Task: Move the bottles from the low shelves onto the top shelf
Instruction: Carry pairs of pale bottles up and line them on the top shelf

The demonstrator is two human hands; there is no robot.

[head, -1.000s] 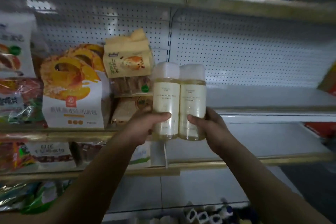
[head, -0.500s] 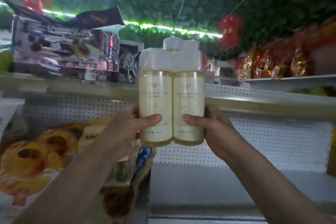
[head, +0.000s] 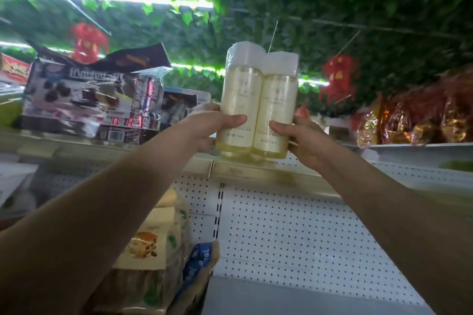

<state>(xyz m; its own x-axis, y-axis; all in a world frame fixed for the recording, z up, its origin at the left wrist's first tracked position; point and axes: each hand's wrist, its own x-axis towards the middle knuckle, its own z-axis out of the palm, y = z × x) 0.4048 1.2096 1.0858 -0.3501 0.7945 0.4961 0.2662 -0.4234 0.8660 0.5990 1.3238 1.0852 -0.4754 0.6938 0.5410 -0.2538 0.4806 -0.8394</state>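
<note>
Two clear bottles of pale yellow liquid with white caps and cream labels stand side by side, touching. My left hand (head: 213, 126) grips the left bottle (head: 236, 100) near its base, thumb across the front. My right hand (head: 298, 139) grips the right bottle (head: 277, 110) the same way. Both bottle bases sit at the front edge of the top shelf (head: 258, 170); whether they rest on it I cannot tell. Both arms reach up from below.
Dark snack boxes (head: 89, 102) are stacked on the top shelf to the left. Red and gold wrapped packs (head: 419, 115) fill the shelf to the right. Bread bags (head: 153, 250) stand on the shelf below at left. White pegboard (head: 281, 233) backs the shelves.
Both hands raised the pair of bottles from the middle shelf's height up to the top shelf's front edge. My view tilted upward with them.
</note>
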